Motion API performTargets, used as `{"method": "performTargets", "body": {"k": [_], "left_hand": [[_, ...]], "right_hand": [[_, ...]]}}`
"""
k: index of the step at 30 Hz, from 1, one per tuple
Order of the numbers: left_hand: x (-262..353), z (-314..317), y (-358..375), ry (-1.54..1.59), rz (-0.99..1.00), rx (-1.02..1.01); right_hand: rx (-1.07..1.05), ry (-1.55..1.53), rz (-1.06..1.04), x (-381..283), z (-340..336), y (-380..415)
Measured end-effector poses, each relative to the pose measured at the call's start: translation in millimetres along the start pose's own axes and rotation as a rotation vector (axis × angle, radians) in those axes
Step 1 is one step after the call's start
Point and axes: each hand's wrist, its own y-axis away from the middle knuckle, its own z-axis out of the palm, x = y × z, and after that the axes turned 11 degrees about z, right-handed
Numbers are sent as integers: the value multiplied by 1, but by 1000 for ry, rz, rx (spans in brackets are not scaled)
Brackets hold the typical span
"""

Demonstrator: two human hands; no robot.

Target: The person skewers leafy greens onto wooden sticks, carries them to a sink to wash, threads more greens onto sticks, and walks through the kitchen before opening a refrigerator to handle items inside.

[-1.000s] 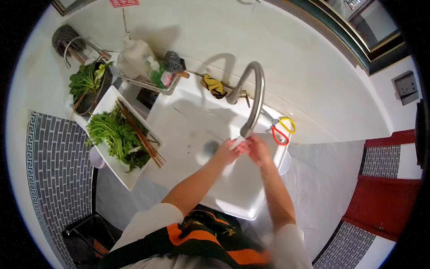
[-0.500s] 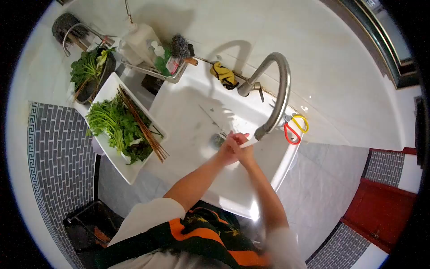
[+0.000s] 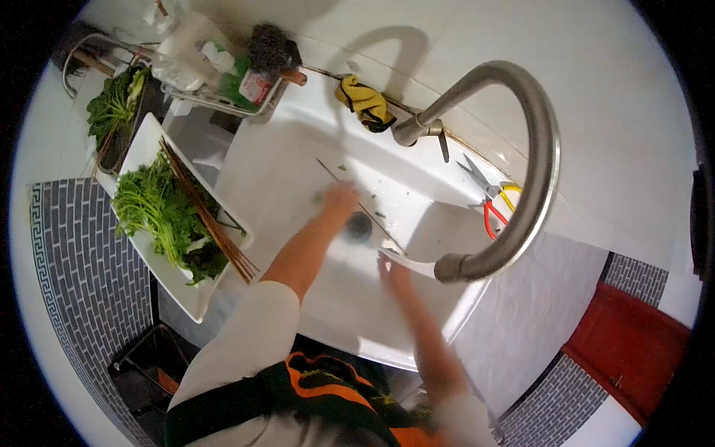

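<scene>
My left hand (image 3: 341, 197) is over the white sink (image 3: 298, 141), where it overlaps a thin dark stick (image 3: 381, 222) lying slantwise above the drain (image 3: 358, 227). Its fingers are blurred and partly hidden, so I cannot tell whether they grip the stick. Lower right, my right hand (image 3: 392, 272) has its fingers stretched out at the end of a water stream (image 3: 410, 261). That water runs from the curved metal faucet (image 3: 532, 156). Small green leaf bits lie on the sink floor.
Left of the sink, a white basin (image 3: 195, 302) holds leafy greens (image 3: 160, 212) and a bundle of thin brown sticks (image 3: 208, 211). Scissors (image 3: 491, 197) with red and yellow handles and a yellow cloth (image 3: 365, 103) rest on the sink's back ledge. A rack (image 3: 246, 104) carries bottles and a scrubber.
My hands were together under the water and have come apart. The left moved up and left to the stick; the right stays lower by the stream. The view has shifted closer to the faucet.
</scene>
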Motion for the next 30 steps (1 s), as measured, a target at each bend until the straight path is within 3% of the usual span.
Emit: {"method": "performTargets", "body": {"k": [2, 4, 6, 8, 10, 11, 13, 14, 15, 16, 18, 20, 22, 24, 27, 30], "left_hand": [[-13, 25, -16, 43, 82, -49], [-17, 19, -20, 77, 165, -94], [-15, 1, -17, -142, 364, -253], [-16, -22, -14, -164, 356, -260], [-13, -64, -10, -196, 340, -252], [-8, -92, -5, -230, 365, -198], [-5, -146, 11, -229, 383, -86], [-8, -167, 22, -194, 375, -29], [-16, -181, 35, -184, 377, 103], [-26, -193, 49, -171, 380, 232], [-42, -223, 75, -236, 316, 251], [-54, -248, 102, -269, 248, 270], [-68, -261, 128, -274, 178, 259], [-85, -269, 153, -303, 82, 245], [-114, -271, 201, -179, 44, 476], [-139, -269, 235, -233, 50, 483]], "right_hand": [[-118, -356, 229, -15, 9, -6], [-236, 3, 111, -22, 17, -16], [-258, 58, 123, -24, 23, -22], [-221, 136, 121, -18, 36, -17], [-364, -133, 463, -17, 46, -23], [-308, -128, 380, -24, 44, -27], [-113, 197, -58, -29, 44, -40], [-73, 131, -120, -32, 46, -45], [-70, 256, -149, -39, 46, -52], [-68, 381, -174, -45, 47, -59], [-132, 496, 2, -41, 65, -62], [-41, 453, 10, -42, 71, -61], [-143, 375, -5, -39, 63, -62], [-267, 369, -151, -45, 58, -55], [-148, 299, -128, -50, 62, -42], [-150, 323, -85, -48, 60, -28]]}}
